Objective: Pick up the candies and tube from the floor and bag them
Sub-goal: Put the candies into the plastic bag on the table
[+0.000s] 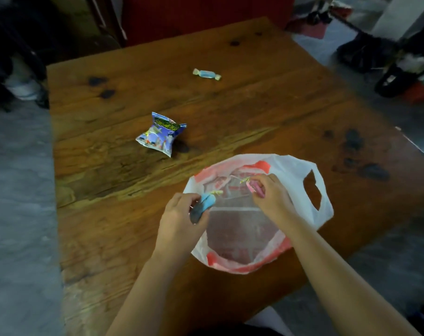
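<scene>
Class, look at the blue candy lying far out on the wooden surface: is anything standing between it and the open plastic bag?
Nothing visible does. The blue candy lies alone on the wooden surface, with bare wood between it and the plastic bag. The blue snack packet sits off to the left of that path.

Both hands reach forward on bare forearms — left hand (179, 219) and right hand (270, 195) each pinched closed.
</scene>
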Demonstrator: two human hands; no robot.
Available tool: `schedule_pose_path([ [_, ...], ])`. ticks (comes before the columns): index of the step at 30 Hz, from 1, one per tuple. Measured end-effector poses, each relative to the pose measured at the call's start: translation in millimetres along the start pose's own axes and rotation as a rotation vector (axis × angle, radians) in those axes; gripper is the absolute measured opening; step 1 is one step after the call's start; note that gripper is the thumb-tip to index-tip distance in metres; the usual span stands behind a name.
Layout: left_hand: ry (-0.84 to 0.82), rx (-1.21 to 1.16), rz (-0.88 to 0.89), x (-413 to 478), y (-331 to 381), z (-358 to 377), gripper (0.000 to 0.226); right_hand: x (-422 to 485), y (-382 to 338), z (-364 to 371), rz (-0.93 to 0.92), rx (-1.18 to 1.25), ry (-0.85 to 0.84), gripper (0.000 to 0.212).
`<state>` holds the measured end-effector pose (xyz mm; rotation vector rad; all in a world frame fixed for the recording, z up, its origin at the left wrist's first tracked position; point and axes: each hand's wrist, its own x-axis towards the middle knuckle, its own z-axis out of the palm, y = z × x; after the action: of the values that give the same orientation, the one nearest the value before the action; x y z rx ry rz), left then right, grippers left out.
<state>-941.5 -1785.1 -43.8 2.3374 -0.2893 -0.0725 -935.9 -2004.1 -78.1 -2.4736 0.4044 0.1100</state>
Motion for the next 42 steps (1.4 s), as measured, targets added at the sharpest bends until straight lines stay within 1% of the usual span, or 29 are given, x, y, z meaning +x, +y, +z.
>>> schedule_pose_path([
  [3, -0.005, -0.018, -0.041, 1.5, 1.6, 8.4, 0.031, 18.8, 7.8, 8.1, -0.012, -0.018, -0.005, 0.034],
  [7, -0.016, -0.002, -0.085, 0.8, 10.0, 16.6, 0.031, 26.4, 14.0, 10.9, -0.034, -0.068, -0.031, 0.033],
  [10, -0.026, 0.011, -0.09, 3.2, 15.4, 22.8, 0.032, 22.9, 14.1, 4.9, -0.045, -0.063, -0.042, 0.036],
  [13, -0.042, 0.027, -0.088, 11.4, 20.1, 34.0, 0.031, 10.0, 12.8, -10.2, -0.04, -0.052, -0.017, 0.043],
  [18, -0.157, 0.194, -0.089, 35.1, 19.4, 61.1, 0.035, -14.0, 9.7, -39.8, -0.14, 0.045, 0.033, 0.043],
  [20, -0.182, 0.223, -0.085, 41.9, 17.9, 70.7, 0.037, -21.2, 10.5, -49.2, -0.174, 0.056, 0.05, 0.043],
  [23, -0.19, 0.261, -0.084, 50.4, 16.4, 83.1, 0.036, -28.1, 12.5, -61.2, -0.211, 0.063, 0.071, 0.04],
  [30, -0.211, 0.389, -0.131, 53.5, 14.4, 92.5, 0.042, -27.4, 16.3, -64.0, -0.28, 0.094, 0.024, 0.037],
  [32, -0.191, 0.398, -0.135, 48.6, 19.9, 86.4, 0.045, -27.6, 15.9, -63.1, -0.311, 0.084, 0.011, 0.037],
  [34, -0.131, 0.391, -0.121, 39.6, 28.3, 76.6, 0.045, -28.2, 14.4, -64.3, -0.346, 0.058, 0.0, 0.037],
  [38, 0.073, 0.431, -0.056, 2.0, 49.4, 48.5, 0.036, -28.9, 7.3, -64.6, -0.45, 0.011, -0.047, 0.036],
  [42, 0.238, 0.479, -0.173, -51.8, 53.8, 21.2, 0.029, -38.0, -8.9, -57.2, -0.567, -0.06, -0.151, 0.04],
])
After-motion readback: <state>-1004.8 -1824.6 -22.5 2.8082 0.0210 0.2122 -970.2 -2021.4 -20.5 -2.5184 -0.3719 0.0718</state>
